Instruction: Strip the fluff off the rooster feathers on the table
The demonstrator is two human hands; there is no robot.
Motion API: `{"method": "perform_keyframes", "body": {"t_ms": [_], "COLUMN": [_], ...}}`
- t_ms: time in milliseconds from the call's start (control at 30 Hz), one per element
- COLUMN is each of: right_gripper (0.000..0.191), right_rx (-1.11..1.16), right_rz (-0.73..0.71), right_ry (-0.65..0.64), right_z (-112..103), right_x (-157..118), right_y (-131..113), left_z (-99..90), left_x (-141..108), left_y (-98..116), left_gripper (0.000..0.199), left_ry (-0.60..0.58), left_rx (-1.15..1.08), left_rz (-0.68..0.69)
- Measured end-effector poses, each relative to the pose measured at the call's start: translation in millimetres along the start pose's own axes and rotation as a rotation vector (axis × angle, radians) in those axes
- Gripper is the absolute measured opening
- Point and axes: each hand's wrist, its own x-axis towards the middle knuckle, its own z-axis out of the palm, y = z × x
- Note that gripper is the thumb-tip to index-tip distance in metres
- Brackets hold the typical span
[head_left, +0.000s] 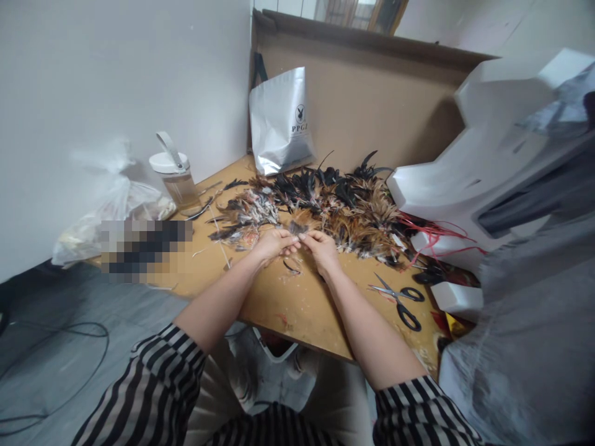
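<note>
Over the middle of the wooden table (274, 303), my left hand (275, 244) and my right hand (320, 248) meet with their fingertips pinched together. Between them is a small feather (298, 228) with dark grey fluff, and both hands grip its near end. Brown plumes just behind it blend with the pile, so its far tip is hard to make out. A wide heap of brown and black feathers (344, 204) spreads beyond my hands. A pale, tangled clump of feathers (251, 210) lies to the left. One dark curled feather (291, 267) rests on the wood below my fingers.
Open black-handled scissors (398, 300) lie at right, near red strings (437, 232) and white foam (446, 167). A silver bag (281, 124) stands at the back before a cardboard panel (372, 93). At left are a lidded drink cup (179, 179) and a white plastic bag (111, 210).
</note>
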Motion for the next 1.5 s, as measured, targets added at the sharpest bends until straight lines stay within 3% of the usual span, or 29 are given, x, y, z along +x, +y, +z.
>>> {"method": "perform_keyframes", "body": {"t_ms": [267, 367, 467, 633, 800, 967, 1167, 1267, 1367, 1500], "right_gripper": [0.023, 0.025, 0.025, 0.019, 0.012, 0.015, 0.015, 0.020, 0.024, 0.026], "right_rx": [0.015, -0.054, -0.291, -0.833, -1.155, -0.937, -0.501, -0.217, 0.008, 0.133], "right_rz": [-0.017, -0.050, -0.075, -0.069, -0.186, -0.086, 0.116, 0.190, 0.229, 0.216], "right_ry": [0.043, 0.030, -0.059, -0.401, -0.397, -0.450, -0.294, -0.292, -0.299, -0.297], "right_z": [4.1, 0.3, -9.1, -20.7, -20.4, -28.3, -32.8, -33.3, -34.6, -35.6], "right_x": [-0.9, 1.3, 2.1, -6.1, -10.0, -4.1, 1.8, 4.9, 7.0, 7.2], "right_y": [2.6, 1.7, -0.3, -7.8, -11.4, -9.7, -10.2, -10.3, -10.6, -11.4], "left_z": [2.5, 0.0, -3.5, -6.0, -5.7, -6.3, -7.2, -7.8, -9.0, -10.4], "left_x": [-1.3, 0.3, 2.0, 1.9, 0.5, 0.6, 2.1, 2.5, 2.8, 2.6], "left_y": [1.2, 1.4, 2.2, 4.7, 6.4, 6.4, 4.4, 3.4, 2.7, 2.4], "left_gripper": [0.024, 0.024, 0.023, 0.021, 0.021, 0.021, 0.020, 0.018, 0.015, 0.010], "left_ry": [-0.008, 0.047, 0.142, 0.202, 0.218, 0.220, 0.199, 0.182, 0.147, 0.073], "left_rx": [0.067, 0.045, -0.053, -0.180, -0.178, -0.198, -0.246, -0.261, -0.289, -0.333], "left_rz": [0.060, 0.103, 0.097, 0.082, 0.063, 0.075, 0.060, 0.033, 0.015, -0.061]}}
